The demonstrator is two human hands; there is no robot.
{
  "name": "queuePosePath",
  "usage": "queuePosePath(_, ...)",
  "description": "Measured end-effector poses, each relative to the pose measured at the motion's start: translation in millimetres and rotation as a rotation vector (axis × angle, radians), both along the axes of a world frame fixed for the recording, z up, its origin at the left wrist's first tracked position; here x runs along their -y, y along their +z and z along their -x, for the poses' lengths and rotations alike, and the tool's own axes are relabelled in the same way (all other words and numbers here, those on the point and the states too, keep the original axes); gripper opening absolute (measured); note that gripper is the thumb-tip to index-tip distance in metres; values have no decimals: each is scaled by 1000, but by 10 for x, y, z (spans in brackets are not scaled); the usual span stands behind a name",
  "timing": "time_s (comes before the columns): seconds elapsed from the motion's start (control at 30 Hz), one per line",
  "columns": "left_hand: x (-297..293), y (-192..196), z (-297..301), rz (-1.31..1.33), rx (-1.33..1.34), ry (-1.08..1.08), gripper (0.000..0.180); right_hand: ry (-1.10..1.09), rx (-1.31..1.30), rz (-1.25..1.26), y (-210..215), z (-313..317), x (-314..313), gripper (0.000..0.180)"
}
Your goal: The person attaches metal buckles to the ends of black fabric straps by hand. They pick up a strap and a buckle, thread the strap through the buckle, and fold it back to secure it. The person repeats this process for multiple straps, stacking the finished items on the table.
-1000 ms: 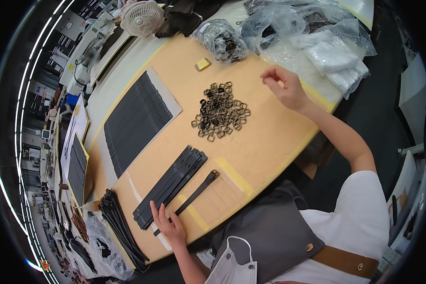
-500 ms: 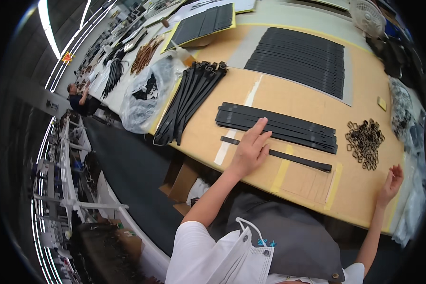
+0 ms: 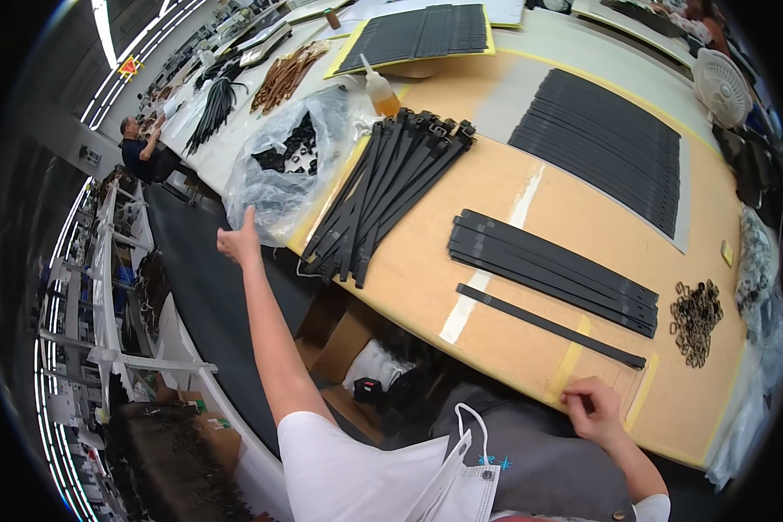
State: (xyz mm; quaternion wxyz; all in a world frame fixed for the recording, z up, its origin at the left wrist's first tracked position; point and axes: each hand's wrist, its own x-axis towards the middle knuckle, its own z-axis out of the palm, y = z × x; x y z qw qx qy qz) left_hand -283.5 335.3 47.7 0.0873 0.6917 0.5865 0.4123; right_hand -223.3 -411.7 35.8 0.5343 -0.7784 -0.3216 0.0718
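Left hand (image 3: 237,241) reaches out past the table edge, right hand (image 3: 593,409) rests at the near edge by a single strap (image 3: 550,325).

The left hand is stretched toward the clear bag (image 3: 283,170) of dark pieces at the table (image 3: 531,200) corner, thumb up and fingers loosely curled on nothing; it is near the bag, and contact cannot be told. The right hand lies with bent fingers on the yellow tape (image 3: 574,365), holding nothing. One strap lies alone just above that hand, and a row of straps (image 3: 552,270) is laid flat beside it. A thick bundle (image 3: 387,187) waits to the left and the ring pile (image 3: 696,320) to the right seems untouched, so much of the work looks still open.
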Motion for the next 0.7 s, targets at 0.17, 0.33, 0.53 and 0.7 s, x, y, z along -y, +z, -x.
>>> queuePosePath(0.17,-522,-196,-320,828,544,-263,127,-116,-195,36,-102,22,-319,7)
queuePosePath(0.33,-1435,-348,-236,419,391,-274,61,-45,-227,126,-73,-107,-371,4)
queuePosePath(0.53,-1043,144,-1297,388,971,-886,34,-126,-222,162,-82,-46,-441,6)
queuePosePath(0.7,-1323,36,-564,256,479,-342,52,-60,-290,155,-45,-163,-465,7)
